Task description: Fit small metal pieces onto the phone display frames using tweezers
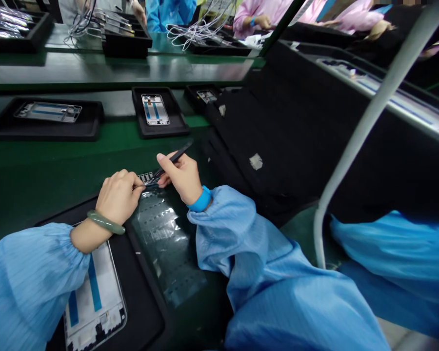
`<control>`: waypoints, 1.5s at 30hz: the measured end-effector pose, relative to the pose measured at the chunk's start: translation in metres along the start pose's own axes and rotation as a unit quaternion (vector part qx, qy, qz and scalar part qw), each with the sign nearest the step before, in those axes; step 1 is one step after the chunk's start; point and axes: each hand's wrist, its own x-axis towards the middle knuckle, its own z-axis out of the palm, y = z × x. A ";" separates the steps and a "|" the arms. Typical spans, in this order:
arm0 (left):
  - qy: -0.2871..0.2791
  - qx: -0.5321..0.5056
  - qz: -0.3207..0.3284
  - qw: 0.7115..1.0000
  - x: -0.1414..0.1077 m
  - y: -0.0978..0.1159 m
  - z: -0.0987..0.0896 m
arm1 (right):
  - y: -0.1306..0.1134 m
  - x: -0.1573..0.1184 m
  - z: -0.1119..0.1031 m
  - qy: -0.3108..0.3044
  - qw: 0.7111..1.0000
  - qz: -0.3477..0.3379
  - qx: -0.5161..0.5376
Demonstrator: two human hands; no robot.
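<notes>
Black tweezers [178, 153] are gripped in my right hand [183, 176], their tips pointing left toward my other hand's fingertips. My left hand [119, 195] is closed in a pinch at the top edge of a clear plastic sheet [164, 243]; whatever lies between its fingertips is too small to make out. A row of small metallic parts [145, 176] shows at the sheet's top, between both hands. Below my left forearm, a silver phone frame [95, 297] with blue strips lies in a black tray [142, 297], partly covered by my sleeve.
Further back, black trays hold more phone frames [155, 109] [49, 112]. Black cloth [285, 131] covers the right side, and a pale curved tube [369, 131] crosses in front of it. Bundled white cables [201, 36] lie on the far bench, where people in coloured smocks sit.
</notes>
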 end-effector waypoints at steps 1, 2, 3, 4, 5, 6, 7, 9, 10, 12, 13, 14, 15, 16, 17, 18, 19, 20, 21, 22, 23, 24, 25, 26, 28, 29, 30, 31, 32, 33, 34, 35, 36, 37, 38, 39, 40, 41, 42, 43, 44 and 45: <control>0.004 -0.003 -0.002 1.000 0.000 0.000 0.000 | 0.000 0.000 0.000 0.001 1.000 -0.001 -0.002; 0.007 -0.005 -0.003 1.000 -0.001 0.000 0.000 | -0.001 -0.001 0.000 0.001 1.000 -0.003 -0.006; 0.009 -0.007 -0.003 1.000 -0.001 0.000 0.000 | -0.001 -0.001 0.001 0.000 1.000 -0.004 -0.011; 0.011 -0.008 -0.003 1.000 -0.001 0.001 0.000 | -0.002 -0.001 0.001 -0.002 1.000 -0.006 -0.016; 0.013 -0.008 -0.002 1.000 -0.001 0.001 -0.001 | -0.002 -0.001 0.001 -0.004 1.000 -0.008 -0.021; 0.015 -0.007 -0.001 1.000 -0.001 0.001 -0.001 | -0.002 -0.001 0.001 -0.006 1.000 -0.010 -0.025; 0.017 -0.005 0.000 1.000 -0.001 0.001 -0.001 | -0.002 -0.002 0.001 -0.008 0.999 -0.012 -0.029; 0.022 0.000 0.003 1.000 -0.002 0.002 -0.001 | -0.003 -0.002 0.002 -0.008 0.999 -0.013 -0.036; 0.024 0.004 0.004 1.000 -0.003 0.002 -0.001 | -0.003 -0.001 0.002 -0.007 0.999 -0.014 -0.039; 0.029 0.012 0.007 0.999 -0.004 0.003 -0.001 | -0.004 -0.001 0.003 -0.008 0.999 -0.018 -0.045; 0.032 0.016 0.008 0.999 -0.004 0.004 -0.001 | -0.004 -0.001 0.003 -0.010 0.999 -0.020 -0.047; 0.034 0.020 0.009 0.999 -0.005 0.004 -0.001 | -0.004 -0.001 0.003 -0.013 0.998 -0.023 -0.050; 0.036 0.024 0.011 0.999 -0.005 0.005 -0.001 | -0.005 -0.001 0.003 -0.017 0.998 -0.027 -0.052; 0.038 0.028 0.013 0.999 -0.006 0.005 -0.001 | -0.006 -0.001 0.003 -0.020 0.998 -0.029 -0.055; 0.040 0.032 0.015 0.999 -0.006 0.006 -0.001 | -0.006 -0.002 0.003 -0.023 0.998 -0.031 -0.058; 0.042 0.036 0.017 0.998 -0.006 0.006 -0.002 | -0.007 -0.002 0.002 -0.025 0.997 -0.031 -0.063; 0.044 0.039 0.019 0.998 -0.007 0.007 -0.002 | -0.008 -0.002 0.002 -0.025 0.997 -0.030 -0.068; 0.045 0.041 0.020 0.998 -0.007 0.007 -0.003 | -0.009 -0.002 0.002 -0.023 0.997 -0.030 -0.073; 0.046 0.042 0.022 0.998 -0.007 0.008 -0.003 | -0.009 -0.001 0.002 -0.018 0.996 -0.029 -0.078; 0.048 0.043 0.023 0.998 -0.007 0.008 -0.003 | -0.010 -0.001 0.002 -0.013 0.996 -0.031 -0.082; 0.050 0.043 0.023 0.998 -0.007 0.008 -0.003 | -0.011 -0.001 0.001 -0.008 0.996 -0.035 -0.087; 0.052 0.042 0.023 0.997 -0.007 0.008 -0.003 | -0.011 -0.002 0.001 -0.004 0.995 -0.040 -0.093; 0.055 0.041 0.023 0.997 -0.008 0.008 -0.003 | -0.011 -0.002 0.000 -0.001 0.994 -0.046 -0.099; 0.057 0.040 0.023 0.997 -0.008 0.008 -0.003 | -0.011 -0.002 0.000 0.000 0.993 -0.052 -0.104; 0.060 0.037 0.023 0.997 -0.008 0.008 -0.002 | -0.010 -0.003 0.000 -0.001 0.992 -0.059 -0.112; 0.061 0.036 0.023 0.997 -0.008 0.008 -0.002 | -0.009 -0.004 0.001 -0.004 0.992 -0.060 -0.115; 0.063 0.035 0.024 0.997 -0.008 0.008 -0.002 | -0.009 -0.004 0.001 -0.008 0.991 -0.059 -0.116; 0.065 0.033 0.024 0.997 -0.008 0.008 -0.002 | -0.009 -0.005 0.002 -0.012 0.992 -0.057 -0.114; 0.067 0.031 0.025 0.997 -0.008 0.008 -0.002 | -0.009 -0.005 0.002 -0.016 0.993 -0.054 -0.107; 0.069 0.028 0.026 0.997 -0.008 0.008 -0.001 | -0.010 -0.005 0.003 -0.018 0.994 -0.049 -0.098; 0.071 0.024 0.027 0.997 -0.008 0.008 -0.001 | -0.010 -0.005 0.004 -0.018 0.995 -0.042 -0.085; 0.072 0.018 0.028 0.997 -0.008 0.008 0.000 | -0.011 -0.004 0.004 -0.016 0.997 -0.033 -0.072; 0.073 0.011 0.029 0.997 -0.007 0.008 0.001 | -0.012 -0.003 0.005 -0.013 0.998 -0.022 -0.059; 0.074 0.003 0.028 0.997 -0.007 0.008 0.003 | -0.013 -0.002 0.005 -0.009 0.999 -0.007 -0.047; 0.076 -0.005 0.026 0.997 -0.006 0.008 0.004 | -0.015 0.000 0.005 -0.005 0.999 0.010 -0.032; 0.076 -0.014 0.023 0.997 -0.006 0.007 0.006 | -0.018 0.001 0.005 -0.003 0.999 0.029 -0.014; 0.076 -0.020 0.020 0.997 -0.005 0.007 0.006 | -0.020 0.003 0.004 -0.002 0.999 0.046 0.008; 0.074 -0.026 0.018 0.997 -0.005 0.006 0.006 | -0.023 0.004 0.004 -0.002 0.998 0.058 0.033; 0.074 -0.031 0.018 0.997 -0.005 0.005 0.004 | -0.026 0.004 0.004 -0.002 0.996 0.063 0.059; 0.078 -0.039 0.020 0.996 -0.005 0.004 0.001 | -0.029 0.004 0.005 -0.001 0.995 0.060 0.084; 0.087 -0.053 0.024 0.994 -0.006 0.003 -0.003 | -0.032 0.003 0.006 -0.001 0.993 0.051 0.103; 0.104 -0.078 0.027 0.991 -0.008 0.003 -0.009 | -0.034 0.002 0.007 -0.003 0.992 0.039 0.117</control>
